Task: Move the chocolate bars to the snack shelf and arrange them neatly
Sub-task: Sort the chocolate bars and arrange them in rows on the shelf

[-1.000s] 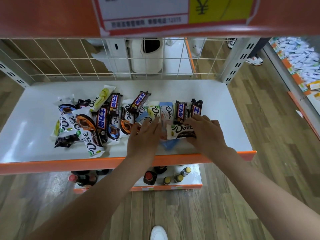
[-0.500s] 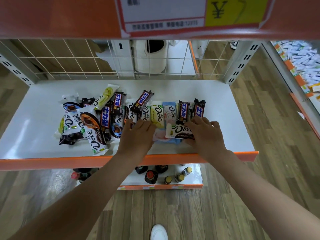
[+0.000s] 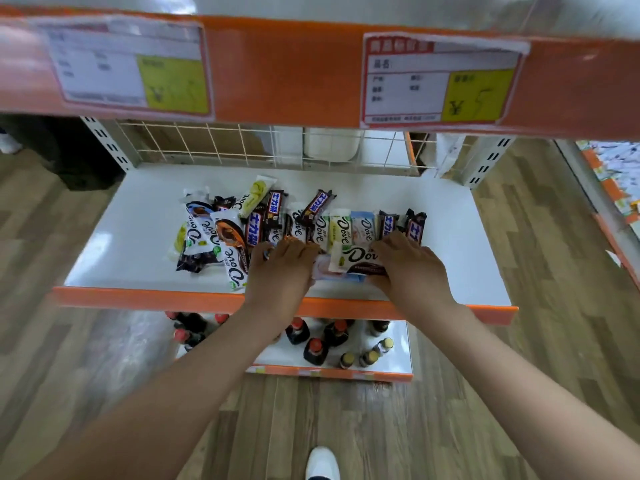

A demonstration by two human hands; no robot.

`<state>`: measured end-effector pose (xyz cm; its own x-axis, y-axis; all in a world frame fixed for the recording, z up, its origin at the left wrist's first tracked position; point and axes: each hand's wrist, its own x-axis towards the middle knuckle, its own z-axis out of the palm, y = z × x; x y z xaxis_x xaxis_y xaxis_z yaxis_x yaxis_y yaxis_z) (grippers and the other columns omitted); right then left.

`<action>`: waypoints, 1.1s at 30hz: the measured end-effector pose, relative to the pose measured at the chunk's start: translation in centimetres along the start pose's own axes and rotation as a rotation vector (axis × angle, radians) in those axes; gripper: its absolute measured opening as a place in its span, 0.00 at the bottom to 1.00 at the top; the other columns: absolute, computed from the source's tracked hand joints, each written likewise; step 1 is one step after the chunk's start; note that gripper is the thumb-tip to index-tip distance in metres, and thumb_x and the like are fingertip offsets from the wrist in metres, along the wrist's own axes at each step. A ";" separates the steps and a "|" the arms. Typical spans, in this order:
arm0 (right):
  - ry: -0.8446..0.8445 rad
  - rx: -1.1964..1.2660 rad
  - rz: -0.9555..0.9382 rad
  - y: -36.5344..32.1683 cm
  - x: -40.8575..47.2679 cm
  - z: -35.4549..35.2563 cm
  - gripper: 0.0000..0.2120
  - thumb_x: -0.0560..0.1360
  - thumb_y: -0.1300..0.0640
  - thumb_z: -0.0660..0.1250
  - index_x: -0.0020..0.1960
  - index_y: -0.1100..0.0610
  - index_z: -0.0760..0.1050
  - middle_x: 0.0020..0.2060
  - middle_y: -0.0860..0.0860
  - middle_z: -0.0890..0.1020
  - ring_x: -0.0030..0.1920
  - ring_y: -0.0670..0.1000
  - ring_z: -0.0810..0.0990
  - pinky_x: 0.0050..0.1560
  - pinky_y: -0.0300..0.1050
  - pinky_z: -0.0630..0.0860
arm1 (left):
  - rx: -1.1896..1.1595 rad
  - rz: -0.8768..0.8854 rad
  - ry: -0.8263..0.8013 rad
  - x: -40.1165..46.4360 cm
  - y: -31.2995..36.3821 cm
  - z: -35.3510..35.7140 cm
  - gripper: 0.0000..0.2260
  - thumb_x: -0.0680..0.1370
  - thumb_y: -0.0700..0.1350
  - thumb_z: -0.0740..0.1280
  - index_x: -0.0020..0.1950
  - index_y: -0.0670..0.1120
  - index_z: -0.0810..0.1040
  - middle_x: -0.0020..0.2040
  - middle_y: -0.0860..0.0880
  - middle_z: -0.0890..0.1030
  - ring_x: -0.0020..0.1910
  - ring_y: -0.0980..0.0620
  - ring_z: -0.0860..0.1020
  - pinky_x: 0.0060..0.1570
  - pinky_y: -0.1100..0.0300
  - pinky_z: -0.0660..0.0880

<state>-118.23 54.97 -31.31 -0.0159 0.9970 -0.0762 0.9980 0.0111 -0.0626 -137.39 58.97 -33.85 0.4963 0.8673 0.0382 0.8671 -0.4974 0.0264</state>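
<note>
1. The chocolate bars (image 3: 277, 223) lie in a loose heap on the white snack shelf (image 3: 460, 237), some in a rough row at the right.
2. The left hand (image 3: 280, 271) rests palm down on the bars, fingers curved; whether it grips one cannot be told.
3. The right hand (image 3: 412, 268) holds the end of a crosswise Dove bar (image 3: 356, 259) near the shelf's front edge.
4. Bottles (image 3: 313, 349) stand on the lower shelf.

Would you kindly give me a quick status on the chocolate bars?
Left hand and right hand both on the sideways Dove bar at the shelf front. Loose pile left, unsorted. Nothing blocking.
</note>
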 end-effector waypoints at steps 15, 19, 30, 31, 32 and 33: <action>0.042 -0.035 -0.040 -6.6 -8.9 -7.1 0.26 0.74 0.45 0.66 0.69 0.49 0.66 0.68 0.49 0.67 0.66 0.51 0.68 0.59 0.47 0.70 | 0.007 -0.097 -0.013 -9.6 -1.8 -8.7 0.20 0.80 0.44 0.58 0.72 0.53 0.61 0.70 0.53 0.65 0.69 0.52 0.61 0.68 0.50 0.54; 0.093 -0.016 -0.044 -7.9 -11.1 -9.9 0.27 0.73 0.44 0.67 0.69 0.49 0.67 0.65 0.48 0.70 0.64 0.51 0.71 0.57 0.46 0.69 | 0.067 -0.061 0.019 -11.6 -2.4 -12.2 0.22 0.79 0.45 0.59 0.73 0.51 0.59 0.71 0.52 0.64 0.70 0.52 0.61 0.69 0.50 0.55; 0.192 0.017 -0.053 -10.8 -15.0 -17.1 0.24 0.74 0.45 0.65 0.68 0.48 0.67 0.60 0.46 0.72 0.60 0.50 0.72 0.53 0.43 0.67 | 0.071 0.030 0.135 -15.2 -2.9 -20.6 0.19 0.80 0.48 0.56 0.71 0.51 0.60 0.69 0.53 0.65 0.69 0.52 0.61 0.65 0.53 0.55; 0.199 0.016 -0.050 -11.1 -15.2 -17.7 0.24 0.74 0.44 0.65 0.68 0.48 0.67 0.60 0.45 0.72 0.60 0.50 0.72 0.53 0.43 0.67 | 0.074 0.039 0.147 -15.4 -3.1 -21.3 0.19 0.80 0.48 0.56 0.70 0.51 0.61 0.69 0.53 0.65 0.68 0.52 0.62 0.64 0.53 0.56; 0.205 0.019 -0.049 -11.4 -15.4 -18.3 0.24 0.74 0.44 0.65 0.68 0.48 0.67 0.60 0.45 0.72 0.60 0.49 0.72 0.54 0.43 0.66 | 0.076 0.045 0.156 -15.7 -3.3 -21.9 0.19 0.80 0.48 0.57 0.70 0.51 0.61 0.68 0.52 0.66 0.68 0.52 0.62 0.64 0.53 0.56; 0.207 0.020 -0.049 -11.7 -15.7 -18.8 0.24 0.74 0.44 0.65 0.68 0.48 0.67 0.60 0.45 0.72 0.60 0.49 0.72 0.54 0.43 0.66 | 0.076 0.049 0.161 -15.9 -3.6 -22.6 0.19 0.80 0.48 0.57 0.70 0.51 0.61 0.68 0.52 0.66 0.67 0.51 0.63 0.63 0.54 0.57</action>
<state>-128.46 40.66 -10.69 -0.0489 0.9899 0.1330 0.9949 0.0601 -0.0815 -149.34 46.49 -12.03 0.5304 0.8245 0.1972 0.8457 -0.5309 -0.0552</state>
